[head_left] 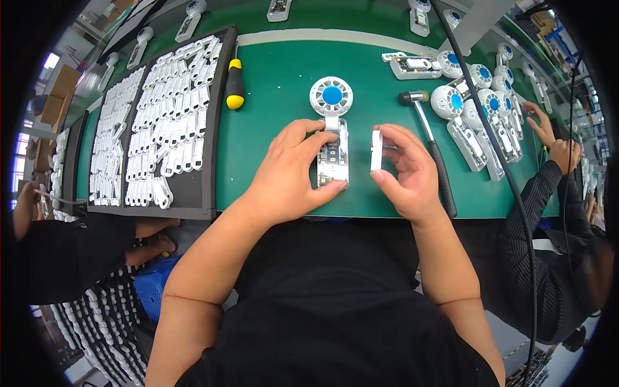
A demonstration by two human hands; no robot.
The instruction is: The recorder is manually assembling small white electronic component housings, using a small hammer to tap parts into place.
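A small white device (342, 155) with its inside parts showing lies on the green table in front of me. Its round fan head (332, 97) with a blue centre points away from me. My left hand (290, 164) is closed around the left side of the body, fingers at its top and thumb at its lower end. Just to the right, my right hand (409, 171) pinches a slim white cover piece (376, 149) upright between fingers and thumb. That piece is apart from the device.
Trays (209, 145) of white pieces stand at the left. A yellow-and-black screwdriver (235, 84) lies beside them. To the right are a hammer (431, 129), several similar devices (467, 142) and a hanging black cable (496, 138). A co-worker's hands (554, 142) are at the far right.
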